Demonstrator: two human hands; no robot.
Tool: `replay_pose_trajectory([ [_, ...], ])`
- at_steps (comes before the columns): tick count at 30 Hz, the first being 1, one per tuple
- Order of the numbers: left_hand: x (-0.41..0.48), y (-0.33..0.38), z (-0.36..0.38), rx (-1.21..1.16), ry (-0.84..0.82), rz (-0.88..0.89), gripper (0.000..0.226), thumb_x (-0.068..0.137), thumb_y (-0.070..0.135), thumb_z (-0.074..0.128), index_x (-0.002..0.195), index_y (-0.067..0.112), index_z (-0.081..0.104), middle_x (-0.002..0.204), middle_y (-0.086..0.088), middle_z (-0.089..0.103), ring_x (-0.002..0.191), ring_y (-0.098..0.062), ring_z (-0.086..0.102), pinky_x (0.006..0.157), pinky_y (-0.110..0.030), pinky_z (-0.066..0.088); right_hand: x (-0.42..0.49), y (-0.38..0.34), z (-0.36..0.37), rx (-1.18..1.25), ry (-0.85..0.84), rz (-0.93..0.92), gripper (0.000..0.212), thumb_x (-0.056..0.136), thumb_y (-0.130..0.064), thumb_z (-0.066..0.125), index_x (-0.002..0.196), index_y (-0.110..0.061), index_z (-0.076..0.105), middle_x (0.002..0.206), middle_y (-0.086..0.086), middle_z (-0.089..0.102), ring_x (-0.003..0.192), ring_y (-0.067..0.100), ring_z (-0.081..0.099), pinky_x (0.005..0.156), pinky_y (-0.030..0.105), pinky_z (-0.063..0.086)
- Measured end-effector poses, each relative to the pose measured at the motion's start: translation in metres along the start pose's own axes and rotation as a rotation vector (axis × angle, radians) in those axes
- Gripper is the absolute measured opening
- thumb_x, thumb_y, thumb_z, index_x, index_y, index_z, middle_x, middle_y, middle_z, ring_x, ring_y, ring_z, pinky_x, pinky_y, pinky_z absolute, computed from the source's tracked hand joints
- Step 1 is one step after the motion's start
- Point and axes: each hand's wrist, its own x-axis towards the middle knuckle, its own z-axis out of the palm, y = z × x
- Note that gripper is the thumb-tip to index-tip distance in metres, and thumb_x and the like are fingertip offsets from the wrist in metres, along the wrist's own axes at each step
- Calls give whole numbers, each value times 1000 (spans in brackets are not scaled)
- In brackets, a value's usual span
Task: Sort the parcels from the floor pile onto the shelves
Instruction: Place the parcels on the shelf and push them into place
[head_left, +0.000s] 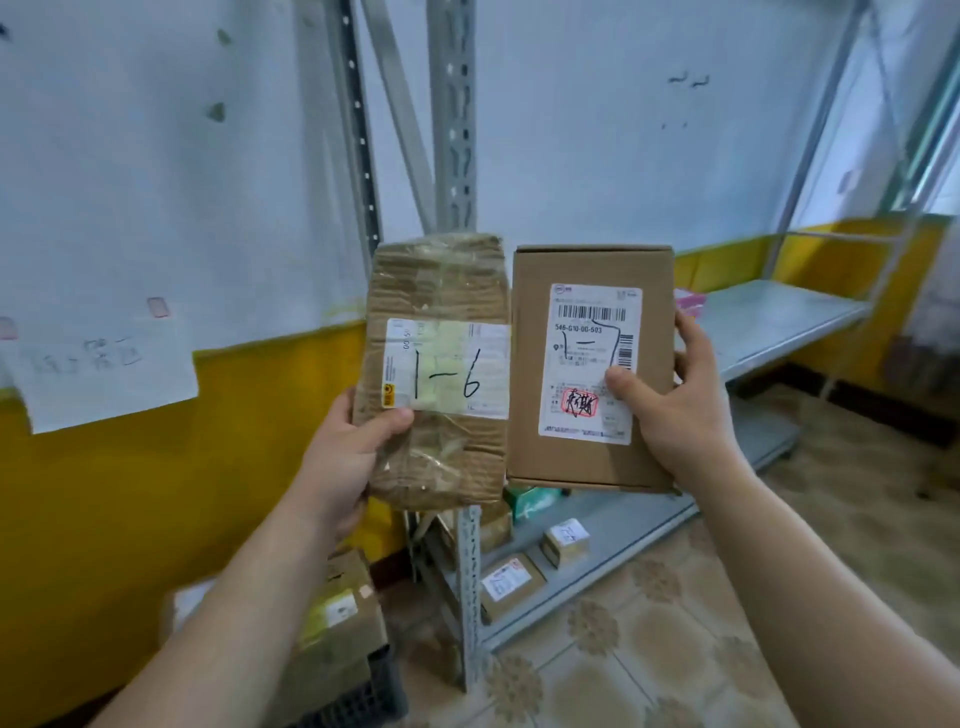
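Left hand grips crumpled tape-wrapped brown parcel marked 1-6; right hand grips smooth brown cardboard box with white label. Both are held up side by side, blocking grey metal shelf rack. Green packet on bottom shelf half hidden. White wall note illegible.

The parcel in the left hand and the box in the right hand are held side by side, edges nearly touching, in front of the rack's post. Below them, on the bottom shelf, two small parcels lie near its front left corner, with a pack behind them. Left of the rack, a carton sits in a crate on the floor. A sheet hangs on the wall, far left.
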Motion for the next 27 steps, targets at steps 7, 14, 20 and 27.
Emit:
replay_pose_trajectory([
  [7, -16, -78, 169, -8, -118, -162, 29, 90, 5, 61, 117, 14, 57, 105, -12, 71, 89, -28, 71, 70, -40, 59, -1, 42, -186, -159, 180, 91, 77, 85, -21, 77, 147, -35, 35, 102, -30, 49, 82, -24, 52, 70, 5, 40],
  [14, -25, -129, 247, 0, -186, -308, 23, 90, 5, 61, 108, 19, 56, 98, -9, 73, 82, -26, 72, 67, -40, 59, 4, 83, -263, -221, 185, 226, 82, 85, -24, 77, 151, -34, 29, 104, -22, 52, 87, -13, 51, 82, 22, 41],
  [20, 1, -168, 286, -19, -189, -399, 32, 88, 6, 64, 118, 15, 55, 104, -13, 73, 94, -34, 71, 87, -53, 54, 41, 128, -284, -254, 154, 304, 81, 85, -27, 77, 150, -36, 30, 103, -22, 54, 91, -2, 57, 82, 32, 48],
  [27, 64, -203, 313, -53, -112, -430, 35, 88, 7, 65, 119, 14, 54, 106, -14, 73, 95, -35, 70, 89, -58, 53, 127, 173, -274, -286, 51, 337, 77, 86, -25, 76, 148, -36, 32, 112, -14, 60, 88, -1, 59, 75, 31, 51],
])
